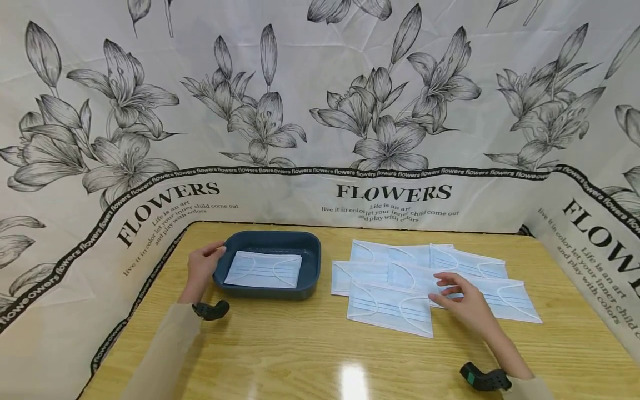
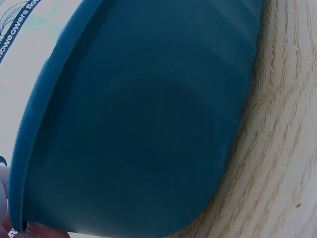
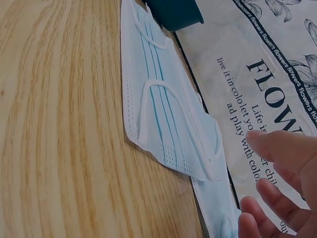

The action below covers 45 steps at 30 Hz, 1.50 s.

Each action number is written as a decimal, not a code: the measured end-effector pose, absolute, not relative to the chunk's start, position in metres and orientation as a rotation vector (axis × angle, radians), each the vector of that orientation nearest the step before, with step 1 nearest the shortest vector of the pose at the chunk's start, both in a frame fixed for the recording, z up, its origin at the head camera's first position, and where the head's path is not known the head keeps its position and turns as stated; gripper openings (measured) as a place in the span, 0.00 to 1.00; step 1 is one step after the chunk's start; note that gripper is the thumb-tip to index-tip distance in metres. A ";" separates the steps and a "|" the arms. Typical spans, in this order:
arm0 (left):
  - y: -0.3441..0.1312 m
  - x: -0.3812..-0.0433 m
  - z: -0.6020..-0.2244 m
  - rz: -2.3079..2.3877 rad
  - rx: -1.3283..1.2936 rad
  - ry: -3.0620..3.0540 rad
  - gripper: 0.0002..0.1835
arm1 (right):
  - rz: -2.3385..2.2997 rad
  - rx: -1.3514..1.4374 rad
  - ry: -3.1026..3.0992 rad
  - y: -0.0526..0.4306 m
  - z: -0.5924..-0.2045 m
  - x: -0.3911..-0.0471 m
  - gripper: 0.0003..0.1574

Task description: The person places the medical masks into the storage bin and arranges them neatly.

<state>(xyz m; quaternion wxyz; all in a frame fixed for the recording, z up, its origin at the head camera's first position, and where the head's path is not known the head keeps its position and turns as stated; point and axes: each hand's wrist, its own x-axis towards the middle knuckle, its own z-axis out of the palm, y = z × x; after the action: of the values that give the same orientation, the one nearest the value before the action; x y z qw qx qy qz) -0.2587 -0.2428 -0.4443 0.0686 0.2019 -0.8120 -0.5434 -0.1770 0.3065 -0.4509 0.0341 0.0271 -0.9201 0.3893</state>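
My left hand point(image 1: 202, 269) pinches the left rim of a dark blue plastic basin point(image 1: 312, 278). In the left wrist view the outer wall of the basin point(image 2: 138, 124) fills most of the picture, and only bits of fingers show at its rim. A light blue face mask point(image 1: 262, 270) lies flat inside the basin; whether others lie beneath it I cannot tell. Over the group of masks on the right, my right hand point(image 1: 465, 303) hovers with loosely bent, spread fingers and nothing between them. Nearest to it is the front face mask point(image 1: 390, 305), ear loops upward.
Several more face masks point(image 1: 505, 297) overlap on the right half of the wooden table point(image 1: 280, 344). A white flower-printed cloth point(image 1: 280, 194) hangs behind the table and along both sides. Black bands with camera mounts point(image 1: 485, 379) sit on both wrists.
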 end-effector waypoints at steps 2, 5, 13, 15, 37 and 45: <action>-0.243 -0.258 -0.445 -1.640 0.606 -2.444 0.21 | 1.195 0.067 -2.854 0.307 -0.452 -0.178 0.34; -0.242 -0.257 -0.445 -1.645 0.615 -2.439 0.21 | 1.191 0.055 -2.894 0.308 -0.454 -0.179 0.36; -0.242 -0.256 -0.444 -1.657 0.620 -2.427 0.20 | 1.165 0.067 -2.943 0.308 -0.458 -0.183 0.35; -0.243 -0.255 -0.444 -1.652 0.616 -2.436 0.21 | 1.152 0.072 -2.947 0.307 -0.458 -0.184 0.35; -0.241 -0.257 -0.442 -1.618 0.637 -2.440 0.20 | 1.116 0.168 -3.007 0.303 -0.467 -0.189 0.30; -0.242 -0.259 -0.443 -1.620 0.623 -2.438 0.20 | 1.105 0.176 -3.020 0.302 -0.467 -0.189 0.27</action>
<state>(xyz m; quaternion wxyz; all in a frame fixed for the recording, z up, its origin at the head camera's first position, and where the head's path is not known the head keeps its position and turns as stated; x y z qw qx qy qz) -0.2585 -0.2425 -0.4433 0.0745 0.2075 -0.8125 -0.5397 -0.1890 0.3023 -0.4674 -0.0395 0.0547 -0.9369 0.3430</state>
